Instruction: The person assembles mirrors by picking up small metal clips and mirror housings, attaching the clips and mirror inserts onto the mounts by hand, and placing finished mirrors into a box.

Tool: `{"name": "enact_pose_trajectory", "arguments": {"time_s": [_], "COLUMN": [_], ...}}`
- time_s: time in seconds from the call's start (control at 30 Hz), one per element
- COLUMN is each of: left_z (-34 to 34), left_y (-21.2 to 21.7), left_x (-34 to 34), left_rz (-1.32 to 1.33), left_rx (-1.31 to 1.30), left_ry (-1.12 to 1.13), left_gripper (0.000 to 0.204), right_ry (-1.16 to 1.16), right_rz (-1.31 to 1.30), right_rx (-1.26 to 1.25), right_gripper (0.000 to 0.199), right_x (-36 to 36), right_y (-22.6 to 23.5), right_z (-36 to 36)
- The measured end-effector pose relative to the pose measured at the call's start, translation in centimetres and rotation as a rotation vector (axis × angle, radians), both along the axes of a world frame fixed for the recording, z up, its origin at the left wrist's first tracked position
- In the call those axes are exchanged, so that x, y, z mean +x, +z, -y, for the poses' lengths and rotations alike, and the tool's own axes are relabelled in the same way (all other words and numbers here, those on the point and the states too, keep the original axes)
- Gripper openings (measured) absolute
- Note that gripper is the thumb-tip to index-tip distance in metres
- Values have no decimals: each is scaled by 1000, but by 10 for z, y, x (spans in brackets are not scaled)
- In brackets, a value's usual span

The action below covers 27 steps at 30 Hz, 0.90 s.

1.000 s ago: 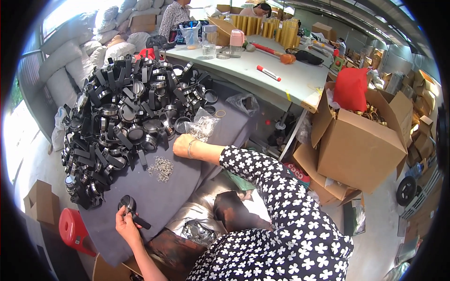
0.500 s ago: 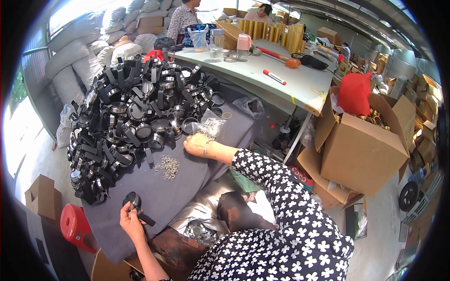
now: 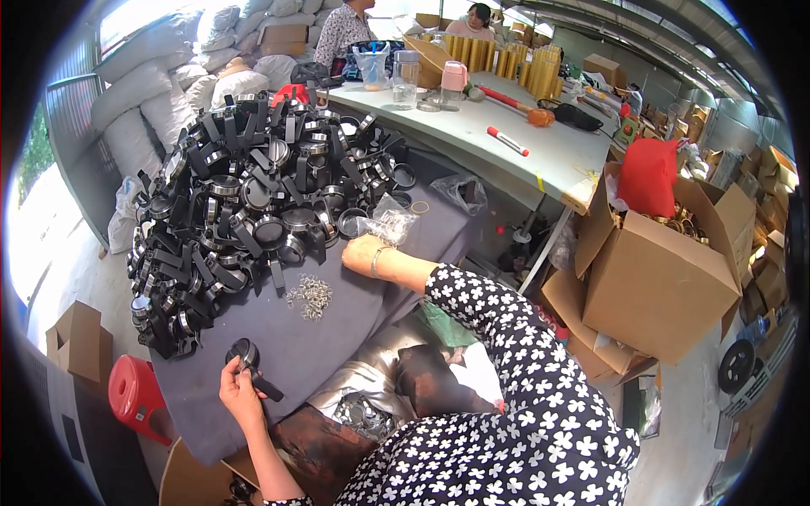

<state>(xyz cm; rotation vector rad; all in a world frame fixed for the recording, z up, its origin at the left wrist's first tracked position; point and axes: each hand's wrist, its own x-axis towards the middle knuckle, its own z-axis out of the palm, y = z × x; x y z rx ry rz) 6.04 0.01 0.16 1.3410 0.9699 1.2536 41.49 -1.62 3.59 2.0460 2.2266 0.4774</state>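
My left hand (image 3: 242, 395) pinches a watch-like piece (image 3: 245, 352) with a round black face and a flat black strap, just above the grey cloth (image 3: 278, 363). My right hand (image 3: 363, 255) is at the near edge of a large heap of similar black pieces (image 3: 245, 211), beside a clear plastic bag (image 3: 393, 221). Its fingers look bunched; whatever is under them is hidden. Between my hands lies a small pile of tiny silver metal pieces (image 3: 310, 297). In my lap sit more shiny round metal pieces (image 3: 364, 413).
Behind the heap, a white table (image 3: 506, 135) holds bottles, a red marker (image 3: 508, 142) and gold cylinders (image 3: 544, 72). Large cardboard boxes (image 3: 658, 287) stand at right, a red stool (image 3: 137, 396) at left. Two people are beyond the table; white sacks (image 3: 139, 76) are stacked behind.
The view has shifted slightly. My left hand keeps the black piece, and my right hand stays beside the heap and the plastic bag.
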Motion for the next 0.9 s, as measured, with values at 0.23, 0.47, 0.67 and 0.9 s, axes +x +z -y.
{"name": "enact_pose_trajectory", "arguments": {"time_s": [0.23, 0.47, 0.67, 0.9], "left_z": [-6, 2, -4, -6], "left_y": [-6, -7, 3, -5], "left_x": [1, -14, 10, -2], "left_rz": [7, -60, -35, -9], "left_rx": [-3, -30, -94, -92], "left_ry": [-27, -2, -30, 8], "left_gripper": [21, 24, 22, 24], "right_ry": [-23, 94, 48, 221], "right_rz": [-31, -175, -1247, -1799], "right_rx": [37, 160, 56, -209], "right_gripper": [17, 8, 25, 20], "right_x": [8, -4, -46, -136], "right_y": [0, -3, 4, 11], "right_z": [3, 7, 9, 6]}}
